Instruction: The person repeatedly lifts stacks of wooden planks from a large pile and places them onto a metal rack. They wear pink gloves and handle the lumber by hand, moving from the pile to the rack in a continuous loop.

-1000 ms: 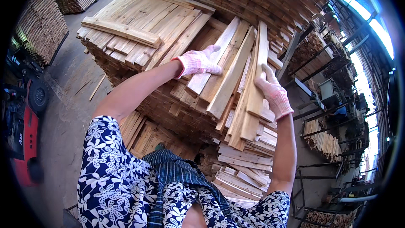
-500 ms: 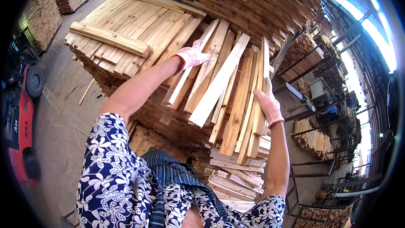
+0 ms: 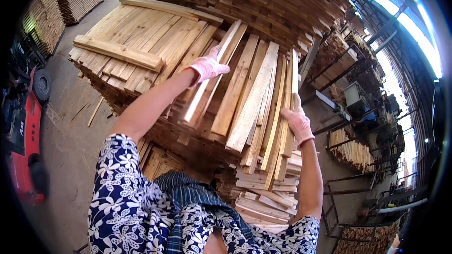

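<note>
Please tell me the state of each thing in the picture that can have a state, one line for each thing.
left hand: gloved, resting on a narrow slat
right hand: gloved, gripping the edge of an upright slat
loose slats: lying fanned and slanted on the stack
flat plank stack: neatly layered, one cross board on top
red forklift: parked on the floor at left
</note>
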`<state>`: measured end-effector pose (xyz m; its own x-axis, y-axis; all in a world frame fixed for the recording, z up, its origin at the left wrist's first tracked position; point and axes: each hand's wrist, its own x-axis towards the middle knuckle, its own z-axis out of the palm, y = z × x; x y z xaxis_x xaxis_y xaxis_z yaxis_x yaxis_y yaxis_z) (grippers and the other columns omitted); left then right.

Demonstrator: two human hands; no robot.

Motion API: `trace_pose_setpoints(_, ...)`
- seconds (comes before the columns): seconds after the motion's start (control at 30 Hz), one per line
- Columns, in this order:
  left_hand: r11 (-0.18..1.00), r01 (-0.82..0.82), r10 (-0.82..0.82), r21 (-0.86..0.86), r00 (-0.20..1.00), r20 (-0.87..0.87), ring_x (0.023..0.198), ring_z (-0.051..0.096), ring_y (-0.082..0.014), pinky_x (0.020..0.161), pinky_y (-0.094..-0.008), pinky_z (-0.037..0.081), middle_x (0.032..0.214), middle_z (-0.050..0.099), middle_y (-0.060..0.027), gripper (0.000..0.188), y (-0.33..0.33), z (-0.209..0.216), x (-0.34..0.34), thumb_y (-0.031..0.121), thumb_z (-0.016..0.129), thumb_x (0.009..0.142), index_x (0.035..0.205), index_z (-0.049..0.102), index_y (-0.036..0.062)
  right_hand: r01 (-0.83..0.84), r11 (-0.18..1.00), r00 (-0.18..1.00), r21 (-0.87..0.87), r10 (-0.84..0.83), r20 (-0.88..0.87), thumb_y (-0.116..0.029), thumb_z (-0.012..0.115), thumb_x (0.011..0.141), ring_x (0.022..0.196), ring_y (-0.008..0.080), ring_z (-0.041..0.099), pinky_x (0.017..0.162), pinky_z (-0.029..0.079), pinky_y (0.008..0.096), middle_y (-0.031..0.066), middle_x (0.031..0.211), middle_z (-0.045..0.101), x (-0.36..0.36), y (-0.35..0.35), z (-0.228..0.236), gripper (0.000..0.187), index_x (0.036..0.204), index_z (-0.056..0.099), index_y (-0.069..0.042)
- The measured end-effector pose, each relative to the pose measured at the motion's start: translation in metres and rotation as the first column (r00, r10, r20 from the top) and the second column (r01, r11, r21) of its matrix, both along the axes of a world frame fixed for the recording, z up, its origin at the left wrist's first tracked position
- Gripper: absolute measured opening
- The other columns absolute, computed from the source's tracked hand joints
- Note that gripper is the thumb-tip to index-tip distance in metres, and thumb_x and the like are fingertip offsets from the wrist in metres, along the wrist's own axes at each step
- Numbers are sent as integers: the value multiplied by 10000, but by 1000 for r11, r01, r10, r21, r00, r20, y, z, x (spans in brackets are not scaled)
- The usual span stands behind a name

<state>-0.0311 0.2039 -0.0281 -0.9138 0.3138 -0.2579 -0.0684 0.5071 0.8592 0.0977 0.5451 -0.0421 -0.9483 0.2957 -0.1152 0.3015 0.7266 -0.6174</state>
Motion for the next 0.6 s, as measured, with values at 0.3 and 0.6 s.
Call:
trace_pose_setpoints(0.3,575,-378,-281,-726,742,-608,1487,323,-459,1201,-626,246,1566,364,-282,585,24,-65,-2,183,480,964,1518,356,42,-16,961,983,276,-36,180,-433,571,928,1303,381,580,1104,423,441,274,1444,551,26,-11,19,906,1662,92,-201)
trace_pose_setpoints(0.6,867,-75,-182,-492,873,-453,1467,386,-421,1179,-406,385,1560,404,-265,624,71,-43,-11,320,496,1018,1553,341,39,-46,791,965,-610,-122,-231,-221,675,937,952,220,651,880,544,332,141,1215,645,45,36,-8,777,1600,301,-65)
